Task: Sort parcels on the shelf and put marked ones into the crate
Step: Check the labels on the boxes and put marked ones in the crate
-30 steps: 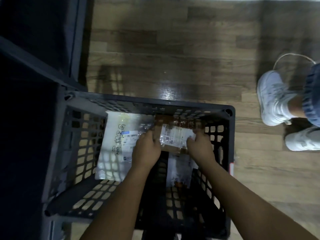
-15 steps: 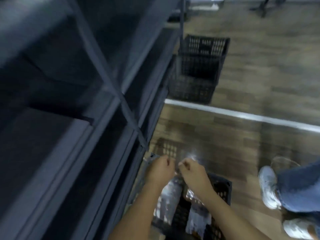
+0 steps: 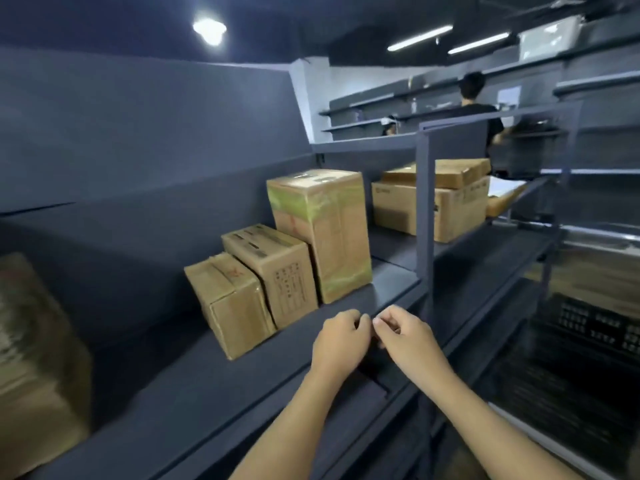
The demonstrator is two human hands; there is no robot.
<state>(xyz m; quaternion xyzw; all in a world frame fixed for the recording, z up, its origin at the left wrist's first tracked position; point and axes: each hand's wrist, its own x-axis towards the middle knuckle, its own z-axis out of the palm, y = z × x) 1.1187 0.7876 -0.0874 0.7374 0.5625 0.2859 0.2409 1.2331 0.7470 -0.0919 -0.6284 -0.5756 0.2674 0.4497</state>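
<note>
9 o'clock: big box (image 3: 34,358) blurred, cut by the edge. 3 o'clock: crate (image 3: 595,327) smeared, cut off. 1 o'clock: post (image 3: 425,209) hides part of the stacked boxes (image 3: 460,209). Print on middle box (image 3: 287,282) too small to read. Left hand (image 3: 341,337), right hand (image 3: 403,336): palms hidden, any hold unclear.

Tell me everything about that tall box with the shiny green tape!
The tall box is brown cardboard and the tallest of three in its row. Shiny tape with a greenish tint wraps its upper and lower parts, and clear strips cross its top. It is closed and stands upright on the dark grey shelf. The medium box sits right against its left side. Nothing lies on top.
</note>
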